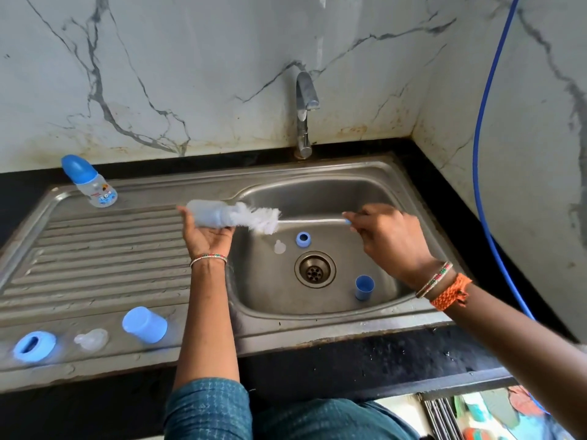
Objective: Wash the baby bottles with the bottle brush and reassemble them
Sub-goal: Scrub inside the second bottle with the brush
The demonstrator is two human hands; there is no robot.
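Bottle (208,214) and brush (260,219) between hands

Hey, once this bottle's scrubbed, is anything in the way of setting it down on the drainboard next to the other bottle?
Nothing visible blocks it. The left hand holds the bottle just above the ribbed drainboard, and the stretch toward the capped bottle is bare. The cap, nipple and ring lie along the front edge.
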